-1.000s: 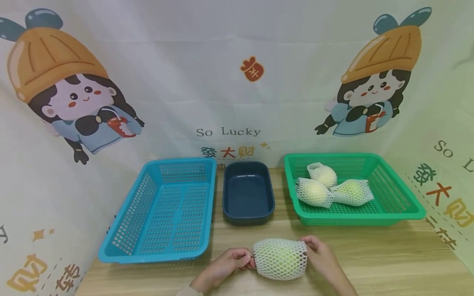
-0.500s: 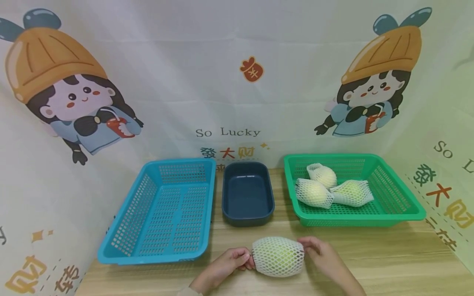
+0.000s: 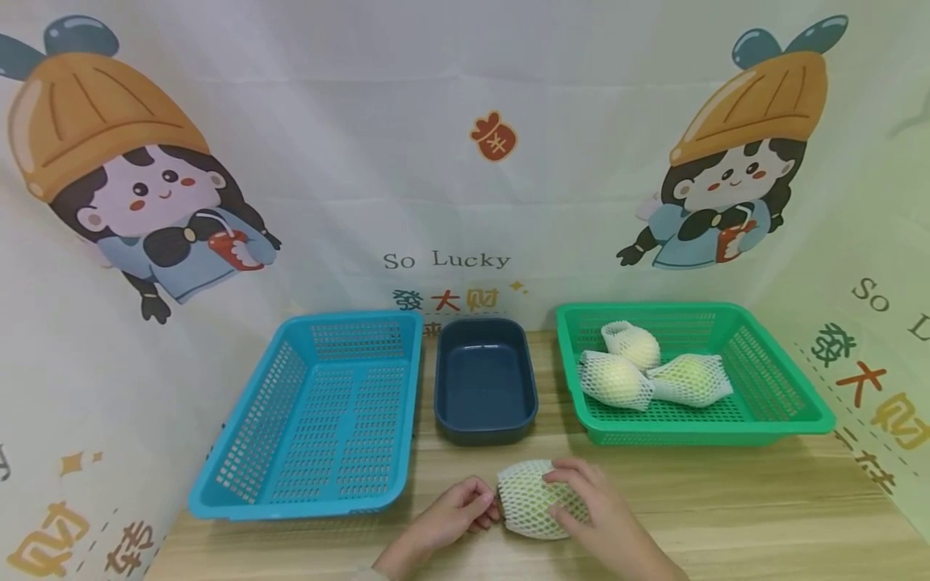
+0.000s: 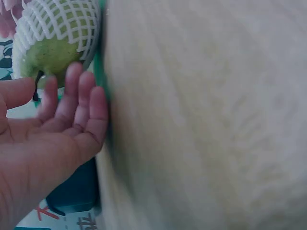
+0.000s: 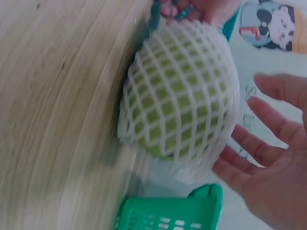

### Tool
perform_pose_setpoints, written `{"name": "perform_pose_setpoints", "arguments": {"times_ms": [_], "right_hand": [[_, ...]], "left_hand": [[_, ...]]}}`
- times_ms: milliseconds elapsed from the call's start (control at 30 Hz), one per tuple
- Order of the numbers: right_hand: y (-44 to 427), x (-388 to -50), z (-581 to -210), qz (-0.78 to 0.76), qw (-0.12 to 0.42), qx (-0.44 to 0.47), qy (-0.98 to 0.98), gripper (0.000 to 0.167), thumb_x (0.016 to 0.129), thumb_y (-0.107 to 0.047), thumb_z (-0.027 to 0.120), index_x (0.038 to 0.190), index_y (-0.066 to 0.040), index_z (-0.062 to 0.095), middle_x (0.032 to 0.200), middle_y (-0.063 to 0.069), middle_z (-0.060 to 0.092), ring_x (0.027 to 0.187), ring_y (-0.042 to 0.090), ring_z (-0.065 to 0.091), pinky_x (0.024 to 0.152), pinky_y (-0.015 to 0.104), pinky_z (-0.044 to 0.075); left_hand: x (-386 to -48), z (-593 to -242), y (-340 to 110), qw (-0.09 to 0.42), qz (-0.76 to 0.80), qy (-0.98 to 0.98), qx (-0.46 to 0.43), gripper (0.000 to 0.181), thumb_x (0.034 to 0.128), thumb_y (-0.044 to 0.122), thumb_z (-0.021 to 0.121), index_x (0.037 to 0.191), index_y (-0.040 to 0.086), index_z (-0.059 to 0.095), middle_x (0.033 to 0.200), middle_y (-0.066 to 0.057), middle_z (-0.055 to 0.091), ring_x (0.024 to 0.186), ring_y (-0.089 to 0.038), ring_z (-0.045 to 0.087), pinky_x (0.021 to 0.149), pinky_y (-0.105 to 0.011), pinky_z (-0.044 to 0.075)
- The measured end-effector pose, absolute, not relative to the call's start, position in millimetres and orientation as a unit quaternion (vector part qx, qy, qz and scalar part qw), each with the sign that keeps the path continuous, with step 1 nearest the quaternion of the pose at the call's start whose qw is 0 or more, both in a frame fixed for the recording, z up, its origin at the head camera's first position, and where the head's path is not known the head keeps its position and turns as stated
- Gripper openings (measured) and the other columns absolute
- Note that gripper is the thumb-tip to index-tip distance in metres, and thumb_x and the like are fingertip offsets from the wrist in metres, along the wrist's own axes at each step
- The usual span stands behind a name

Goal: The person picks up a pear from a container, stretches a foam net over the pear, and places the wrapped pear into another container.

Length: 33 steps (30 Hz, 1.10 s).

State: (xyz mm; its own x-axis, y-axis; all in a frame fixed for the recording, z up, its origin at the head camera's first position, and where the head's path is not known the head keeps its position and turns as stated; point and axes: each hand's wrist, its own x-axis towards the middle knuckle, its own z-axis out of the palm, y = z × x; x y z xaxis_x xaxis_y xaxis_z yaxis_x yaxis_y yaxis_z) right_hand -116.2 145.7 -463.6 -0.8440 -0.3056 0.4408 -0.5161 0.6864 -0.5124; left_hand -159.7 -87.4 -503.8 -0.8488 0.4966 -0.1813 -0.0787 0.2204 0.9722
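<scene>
A green pear [image 3: 525, 504] in a white foam net [image 5: 184, 103] lies on the table in front of me. Its bare stem end, with a dark stem [image 4: 38, 85], faces my left hand [image 3: 454, 515]. Thumb and forefinger of that hand pinch the stem, and the other fingers are loosely bent. My right hand [image 3: 599, 512] is at the pear's right side. In the right wrist view its fingers [image 5: 256, 143] are spread and relaxed, the lower ones at the net, with no grip round the fruit.
A blue basket [image 3: 407, 452] stands at the left, and a small dark blue tub [image 3: 487, 436] is behind the pear. The green basket [image 3: 697, 426] at the right holds three net-wrapped fruits [image 3: 617, 381]. A printed cloth [image 3: 363, 161] hangs behind the table.
My right hand has let go of the net's right edge and moved left over the pear's right side. The left hand stays at the stem end.
</scene>
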Motion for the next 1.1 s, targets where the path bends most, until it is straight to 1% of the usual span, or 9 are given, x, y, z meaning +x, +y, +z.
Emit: {"name": "perform_pose_setpoints", "arguments": {"times_ms": [100,200,267,367,467,633,800,933,1100], "right_hand": [[141,-116,-463,0.306,0.124,0.238,-0.913,0.044,0.075,-0.016,0.075,0.116,-0.013,0.059,0.126,0.009,0.053,0.116,0.029,0.048,0.088,0.049,0.047],[139,-117,-461,0.293,0.087,0.231,-0.924,0.053,0.073,-0.019,0.076,0.121,-0.013,0.056,0.131,0.013,0.048,0.12,0.032,0.044,0.089,0.05,0.047],[138,-118,-461,0.281,0.077,0.231,-0.928,0.057,0.071,-0.019,0.078,0.123,-0.012,0.055,0.132,0.014,0.047,0.121,0.033,0.043,0.09,0.05,0.046],[138,-120,-462,0.263,0.074,0.235,-0.933,0.061,0.069,-0.02,0.079,0.124,-0.012,0.054,0.132,0.014,0.046,0.121,0.032,0.042,0.092,0.049,0.045],[138,-121,-462,0.263,0.065,0.232,-0.934,0.061,0.068,-0.018,0.08,0.123,-0.012,0.054,0.131,0.014,0.046,0.121,0.033,0.042,0.093,0.049,0.044],[136,-123,-462,0.254,0.052,0.226,-0.939,0.061,0.066,-0.015,0.082,0.12,-0.011,0.053,0.131,0.015,0.045,0.121,0.034,0.041,0.093,0.049,0.044],[132,-126,-464,0.238,0.059,0.234,-0.941,0.064,0.062,-0.012,0.084,0.116,-0.009,0.049,0.136,0.019,0.043,0.121,0.038,0.042,0.094,0.051,0.042],[129,-128,-466,0.241,0.049,0.224,-0.943,0.067,0.059,-0.008,0.085,0.113,-0.01,0.045,0.139,0.017,0.042,0.122,0.039,0.041,0.097,0.053,0.039],[127,-131,-466,0.221,0.05,0.221,-0.948,0.069,0.058,-0.01,0.085,0.111,-0.011,0.042,0.137,0.016,0.044,0.119,0.037,0.043,0.094,0.051,0.039]], "left_hand": [[-160,-494,-85,0.169,0.586,0.779,0.145,0.024,0.0978,0.021,0.046,0.103,-0.002,0.051,0.092,-0.013,0.061,0.076,-0.014,0.055,0.065,-0.025,0.048],[-165,-488,-81,0.069,0.542,0.824,0.149,0.019,0.0961,0.018,0.049,0.104,0.001,0.053,0.091,-0.009,0.061,0.078,-0.013,0.056,0.065,-0.022,0.048],[-168,-484,-78,0.001,0.5,0.854,0.144,0.013,0.0935,0.012,0.051,0.103,0.003,0.055,0.092,-0.005,0.06,0.081,-0.013,0.056,0.069,-0.022,0.048],[-174,-483,-73,-0.087,0.436,0.886,0.132,0.013,0.0885,0.007,0.055,0.101,0.007,0.056,0.096,-0.003,0.059,0.091,-0.016,0.054,0.078,-0.029,0.047],[-178,-479,-70,-0.147,0.384,0.903,0.129,0.019,0.0856,0.005,0.059,0.104,0.009,0.058,0.103,-0.004,0.058,0.099,-0.021,0.05,0.084,-0.037,0.045],[-187,-479,-66,-0.203,0.307,0.917,0.155,0.026,0.0838,0.005,0.064,0.109,0.011,0.06,0.109,-0.006,0.058,0.105,-0.025,0.05,0.089,-0.04,0.044],[-199,-483,-66,-0.255,0.234,0.92,0.183,0.028,0.0801,0.009,0.07,0.107,0.012,0.064,0.103,-0.006,0.061,0.1,-0.026,0.054,0.088,-0.039,0.045],[-207,-485,-66,-0.258,0.199,0.925,0.193,0.022,0.0794,0.014,0.072,0.101,0.015,0.068,0.093,-0.003,0.063,0.09,-0.023,0.057,0.082,-0.037,0.047],[-213,-487,-66,-0.257,0.177,0.93,0.193,0.013,0.0794,0.017,0.072,0.092,0.019,0.07,0.085,0.0,0.064,0.079,-0.02,0.057,0.075,-0.036,0.047]]}}
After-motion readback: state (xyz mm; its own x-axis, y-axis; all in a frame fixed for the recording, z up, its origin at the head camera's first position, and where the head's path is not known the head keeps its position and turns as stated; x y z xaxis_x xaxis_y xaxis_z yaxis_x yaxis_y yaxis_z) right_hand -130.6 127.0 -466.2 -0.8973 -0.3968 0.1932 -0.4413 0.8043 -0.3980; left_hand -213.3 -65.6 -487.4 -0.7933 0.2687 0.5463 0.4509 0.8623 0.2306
